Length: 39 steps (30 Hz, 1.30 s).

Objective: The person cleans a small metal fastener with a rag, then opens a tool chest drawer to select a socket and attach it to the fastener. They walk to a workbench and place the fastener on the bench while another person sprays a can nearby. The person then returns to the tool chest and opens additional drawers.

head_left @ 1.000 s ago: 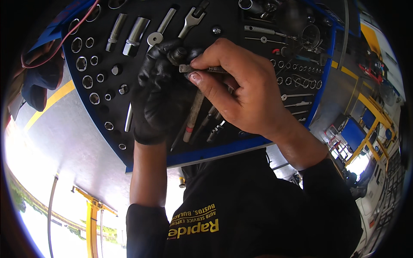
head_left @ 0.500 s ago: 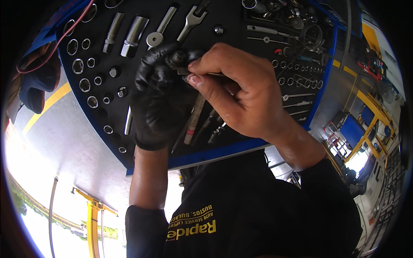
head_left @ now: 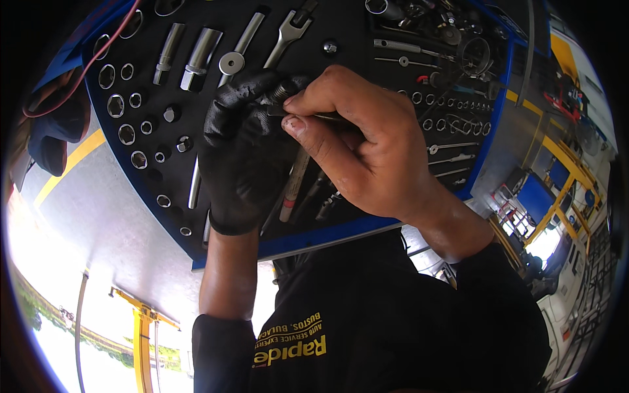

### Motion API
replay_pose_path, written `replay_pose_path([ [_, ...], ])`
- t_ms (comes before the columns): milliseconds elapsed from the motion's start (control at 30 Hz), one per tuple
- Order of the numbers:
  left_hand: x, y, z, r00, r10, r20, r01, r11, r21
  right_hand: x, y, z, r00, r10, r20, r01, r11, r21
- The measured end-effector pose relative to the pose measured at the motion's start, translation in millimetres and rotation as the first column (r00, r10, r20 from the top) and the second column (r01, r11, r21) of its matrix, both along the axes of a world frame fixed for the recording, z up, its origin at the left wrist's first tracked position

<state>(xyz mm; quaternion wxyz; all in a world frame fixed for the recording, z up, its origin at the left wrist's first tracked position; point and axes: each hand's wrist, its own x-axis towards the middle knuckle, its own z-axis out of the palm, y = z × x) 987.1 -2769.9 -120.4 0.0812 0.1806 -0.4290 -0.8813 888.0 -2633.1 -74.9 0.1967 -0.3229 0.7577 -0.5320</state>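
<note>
My left hand (head_left: 239,150), in a black glove, is closed around a small dark threaded metal part (head_left: 283,90) with ridged sides. My bare right hand (head_left: 370,141) pinches a thin flat metal piece (head_left: 276,112) between thumb and forefinger. Its tip lies against or just beside the threaded part; I cannot tell which. The palm and fingers hide most of this piece, so its kind does not show. Both hands are held together over a black tool tray (head_left: 354,59) in a blue drawer.
Sockets (head_left: 126,133) fill the tray's left side. Long sockets (head_left: 201,59), a ratchet-like handle (head_left: 231,63) and a fork-ended tool (head_left: 288,33) lie at the back. Rows of small ring-shaped pieces (head_left: 429,124) and wrenches (head_left: 452,147) lie right. The drawer's blue edge (head_left: 327,236) runs near my body.
The threaded part has tilted and risen slightly between my fingers, showing more of its thread. Both hands stay close together, and the tray has shifted slightly in view.
</note>
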Motion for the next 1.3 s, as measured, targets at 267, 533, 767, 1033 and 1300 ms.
replay_pose_path([
  [267, -1, 1, -3, 1.0, 0.002, -0.016, 0.002, 0.969, 0.248, 4, 8, 1, 0.999, -0.047, 0.026, 0.048, 0.999, -0.015],
  [533, 3, 1, -6, 0.999, -0.004, -0.032, 0.013, 0.953, 0.303, 1, 11, -1, 1.0, -0.019, 0.004, 0.02, 0.998, -0.065],
  [767, 5, 0, -8, 1.0, -0.012, -0.029, 0.023, 0.91, 0.414, 0, 13, -1, 1.0, -0.002, 0.006, 0.002, 0.998, -0.063],
  [1033, 1, -3, 2, 0.998, -0.05, 0.042, 0.033, 0.946, 0.324, -2, 11, -2, 1.0, 0.003, -0.009, -0.004, 0.997, -0.081],
  [1300, 1, 0, 7, 0.996, -0.011, 0.089, -0.026, 0.914, 0.406, -3, 12, -4, 1.0, -0.002, -0.02, 0.0, 0.997, -0.081],
])
